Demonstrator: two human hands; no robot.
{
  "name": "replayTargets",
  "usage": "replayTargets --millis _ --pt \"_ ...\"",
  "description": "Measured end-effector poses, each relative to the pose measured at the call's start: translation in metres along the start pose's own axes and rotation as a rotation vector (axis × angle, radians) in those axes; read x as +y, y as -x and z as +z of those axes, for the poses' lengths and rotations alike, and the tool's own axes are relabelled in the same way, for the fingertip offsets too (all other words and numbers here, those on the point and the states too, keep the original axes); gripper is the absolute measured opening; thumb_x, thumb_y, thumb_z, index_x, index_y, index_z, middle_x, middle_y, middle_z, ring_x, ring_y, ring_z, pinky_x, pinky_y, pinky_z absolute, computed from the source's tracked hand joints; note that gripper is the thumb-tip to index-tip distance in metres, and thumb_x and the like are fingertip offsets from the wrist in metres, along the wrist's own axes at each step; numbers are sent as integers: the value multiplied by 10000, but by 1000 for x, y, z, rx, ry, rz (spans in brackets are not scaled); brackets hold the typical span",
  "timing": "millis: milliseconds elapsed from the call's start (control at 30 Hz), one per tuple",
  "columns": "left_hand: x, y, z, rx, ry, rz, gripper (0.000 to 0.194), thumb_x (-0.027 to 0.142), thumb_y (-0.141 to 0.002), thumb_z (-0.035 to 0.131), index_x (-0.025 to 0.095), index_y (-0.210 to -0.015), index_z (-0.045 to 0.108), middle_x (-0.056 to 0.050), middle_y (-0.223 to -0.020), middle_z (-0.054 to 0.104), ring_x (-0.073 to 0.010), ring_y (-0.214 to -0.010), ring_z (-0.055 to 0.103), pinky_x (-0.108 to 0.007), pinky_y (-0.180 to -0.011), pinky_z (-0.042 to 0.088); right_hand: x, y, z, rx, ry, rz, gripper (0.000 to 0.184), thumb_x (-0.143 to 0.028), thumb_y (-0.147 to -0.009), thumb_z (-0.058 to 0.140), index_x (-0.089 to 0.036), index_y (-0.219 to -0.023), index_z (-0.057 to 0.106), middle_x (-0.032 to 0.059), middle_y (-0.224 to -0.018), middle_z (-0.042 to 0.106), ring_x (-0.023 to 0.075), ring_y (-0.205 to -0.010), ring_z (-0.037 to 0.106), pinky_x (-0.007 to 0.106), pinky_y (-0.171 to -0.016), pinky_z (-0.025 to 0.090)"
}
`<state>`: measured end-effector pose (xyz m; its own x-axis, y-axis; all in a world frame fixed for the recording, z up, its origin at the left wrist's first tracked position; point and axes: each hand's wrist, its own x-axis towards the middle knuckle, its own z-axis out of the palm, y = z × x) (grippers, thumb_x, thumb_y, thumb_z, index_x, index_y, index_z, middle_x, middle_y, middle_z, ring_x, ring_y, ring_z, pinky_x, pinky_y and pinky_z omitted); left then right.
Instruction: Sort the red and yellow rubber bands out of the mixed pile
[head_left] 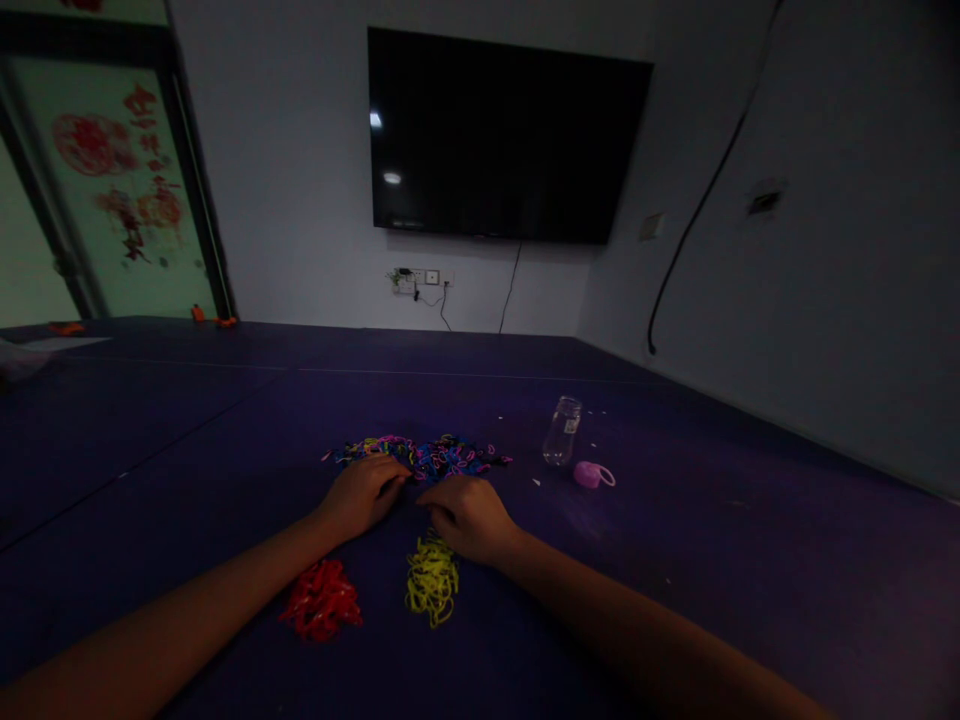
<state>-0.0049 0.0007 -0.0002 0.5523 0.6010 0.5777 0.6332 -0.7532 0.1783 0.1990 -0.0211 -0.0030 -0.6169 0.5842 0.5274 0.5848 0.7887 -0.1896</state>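
Note:
A heap of mixed-colour rubber bands (431, 455) lies on the dark purple table (712, 540) in front of me. My left hand (364, 495) rests at the heap's near edge, fingers curled down into the bands. My right hand (466, 515) sits beside it, fingers bent and pinched at the heap's edge. What either hand holds is too small to make out. Closer to me lie a separate pile of red bands (321, 600) and a pile of yellow bands (432, 580), the yellow one just under my right wrist.
A clear plastic bottle (562, 430) stands to the right of the heap, with a pink lid (591, 474) beside it. A dark wall screen (506, 135) hangs ahead. Small orange items (214, 319) lie at the table's far left edge.

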Motion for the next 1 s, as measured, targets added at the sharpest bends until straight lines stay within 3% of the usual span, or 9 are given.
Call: replayTargets --millis 1000 --pt "5 -1 -2 -34 13 -36 218 151 -884 432 182 -888 648 -56 -846 665 -194 -811 609 -304 -723 470 1 1 0 0 -3 28 334 -99 -749 463 -220 -953 698 25 -937 718 162 -852 657 249 -769 472"
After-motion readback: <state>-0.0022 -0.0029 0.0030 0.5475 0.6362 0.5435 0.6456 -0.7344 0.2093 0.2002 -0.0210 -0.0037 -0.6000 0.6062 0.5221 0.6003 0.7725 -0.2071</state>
